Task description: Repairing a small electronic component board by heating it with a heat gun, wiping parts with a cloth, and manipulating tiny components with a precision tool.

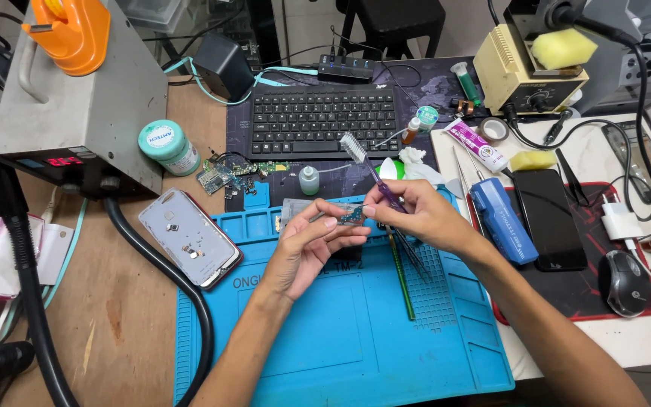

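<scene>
Bright, even overhead light is flooding the workbench, leaving only short, soft shadows pooling beneath the left hand (307, 249) and right hand (416, 215) on the blue mat (356, 332). Glare is bouncing off the white tabletop (589, 151) toward 3 o'clock and off the phone back cover (190, 237) at 9 o'clock. The centre is holding sharp focus, while the toothbrush (367, 162) bristles are staying crisp. Wide-angle distortion is bending the metal box (77, 98) at 10 o'clock and stretching the forearms toward 5 o'clock. The upper corners are falling darker.
</scene>
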